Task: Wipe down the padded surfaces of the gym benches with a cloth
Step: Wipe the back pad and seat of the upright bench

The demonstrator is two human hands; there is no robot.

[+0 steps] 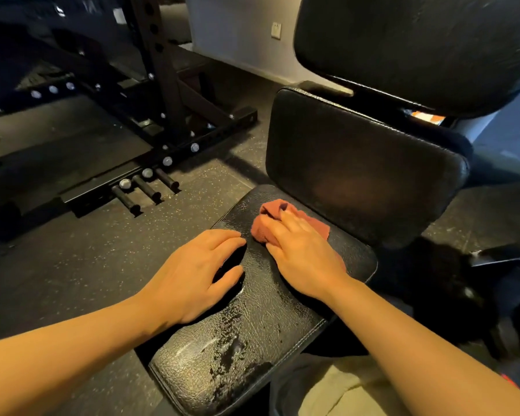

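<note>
A crumpled, rust-red cloth (282, 221) lies on the far half of the black, cracked vinyl seat pad (252, 319) of the bench, close to where the seat meets the upright black padded backrest (360, 166). The right hand (300, 253) rests flat on top of the cloth, its fingers straight and laid side by side, pressing the fabric against the pad rather than closing a grip around it; the cloth shows beyond the fingertips and to the right of the hand. The left hand (198, 274) sits on the left edge of the same seat pad, fingers relaxed and slightly spread, thumb apart from them, holding nothing. The near part of the pad has worn, flaking patches and pale streaks. A second, larger black padded cushion (418, 49) stands above the backrest. To the left, a black steel rack frame (162, 94) with silver bolts and short horizontal pegs stands on the dark speckled rubber floor (81, 265). A white wall socket (276, 30) shows on the pale wall behind.
</note>
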